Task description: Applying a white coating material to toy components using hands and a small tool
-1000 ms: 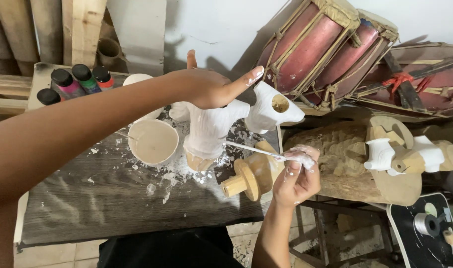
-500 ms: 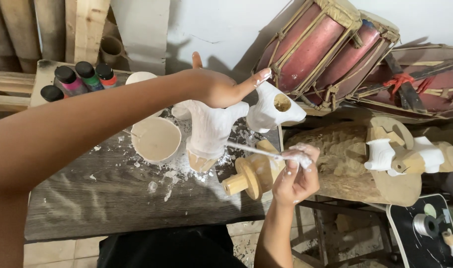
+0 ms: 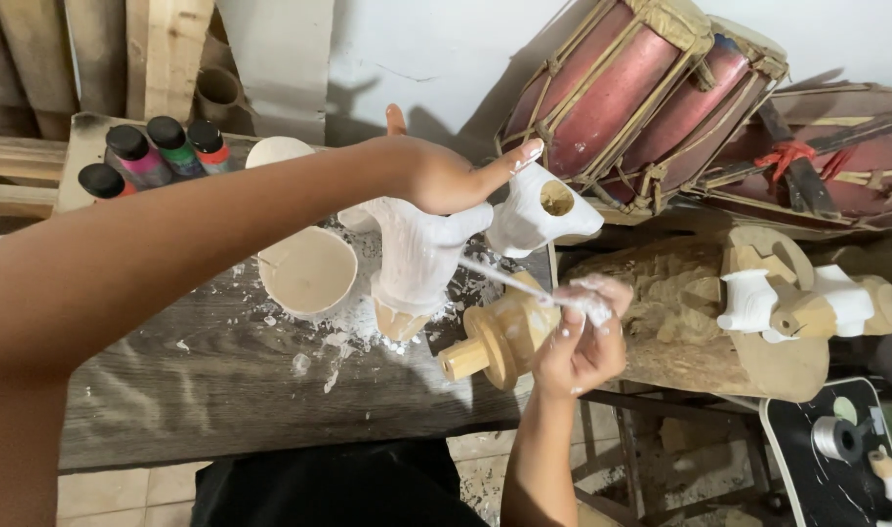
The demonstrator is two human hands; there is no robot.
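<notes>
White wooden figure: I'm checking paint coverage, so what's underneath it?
The white wooden figure shows a bare, unpainted wooden base above the paint-splattered table. The left hand hides its top.

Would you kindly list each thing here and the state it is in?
Left hand: gripping the figure from above.
Wooden figure: mostly coated white, base bare.
Right hand: paint-smeared, holding the brush.
Brush: tip against the figure.
Bowl: upright, open.
Paint bottles: capped.
Table: splattered white.
</notes>
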